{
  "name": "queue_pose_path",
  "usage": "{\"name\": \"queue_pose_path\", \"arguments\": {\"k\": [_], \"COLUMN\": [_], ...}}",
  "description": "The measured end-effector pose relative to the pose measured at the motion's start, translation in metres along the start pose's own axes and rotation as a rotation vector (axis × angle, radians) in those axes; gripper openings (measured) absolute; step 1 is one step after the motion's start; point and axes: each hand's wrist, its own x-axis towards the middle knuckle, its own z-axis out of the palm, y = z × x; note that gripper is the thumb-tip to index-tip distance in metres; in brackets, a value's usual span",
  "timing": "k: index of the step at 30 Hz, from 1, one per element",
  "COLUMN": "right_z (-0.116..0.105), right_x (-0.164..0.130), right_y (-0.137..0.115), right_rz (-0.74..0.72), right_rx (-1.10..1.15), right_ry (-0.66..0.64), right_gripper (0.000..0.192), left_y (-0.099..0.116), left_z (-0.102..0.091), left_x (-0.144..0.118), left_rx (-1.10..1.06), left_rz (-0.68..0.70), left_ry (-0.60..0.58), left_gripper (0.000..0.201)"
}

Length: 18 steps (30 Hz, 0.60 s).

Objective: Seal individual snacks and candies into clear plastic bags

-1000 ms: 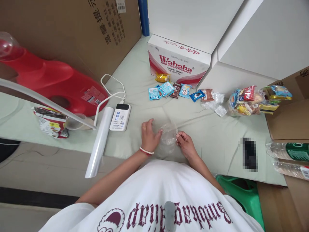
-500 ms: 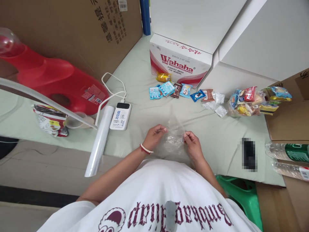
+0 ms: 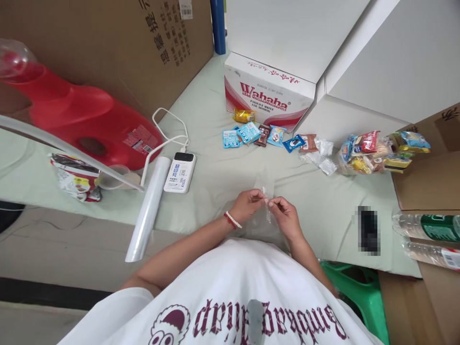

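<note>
Head view of a seated person working a clear plastic bag [image 3: 265, 218] just above the near edge of a pale green mat [image 3: 215, 177]. The left hand [image 3: 247, 206] and the right hand [image 3: 283, 216] meet at the bag's upper edge, each pinching the film between thumb and fingertips, so that the bag hangs slack below them, close to the white shirt. The step in hand appears to be parting the two layers at the mouth; it is best done by rubbing the layers with a light pinch and drawing the hands apart slowly, since thin film tears or clings if jerked. Farther off lie a row of small snack packets [image 3: 258, 135] before a Wahaha carton [image 3: 266, 96]; at left, a power bank [image 3: 180, 171] and a roll of clear film [image 3: 146, 211].
</note>
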Motion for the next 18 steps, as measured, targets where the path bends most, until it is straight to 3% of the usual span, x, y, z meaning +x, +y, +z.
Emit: {"name": "queue_pose_path", "arguments": {"k": [7,14,16,18], "right_z": [-0.019,-0.008,-0.004,-0.002], "right_x": [0.000,-0.012,-0.013,-0.013], "right_y": [0.005,-0.017,-0.021,-0.021], "right_rz": [0.014,-0.123,-0.142,-0.118], "right_rx": [-0.001,-0.171,-0.198,-0.231], "right_ry": [0.097,0.124,0.074,-0.064], "right_gripper": [0.037,0.038,0.042,0.041], "left_y": [0.001,0.008,0.009,0.010], "left_z": [-0.031,-0.029,-0.028,-0.030], "left_x": [-0.011,-0.015,-0.014,-0.014], "left_rx": [-0.264,-0.351,-0.340,-0.325], "left_rz": [-0.136,-0.138,-0.117,-0.093], "left_ry": [0.038,0.034,0.042,0.051], "left_gripper": [0.050,0.045,0.046,0.047]}}
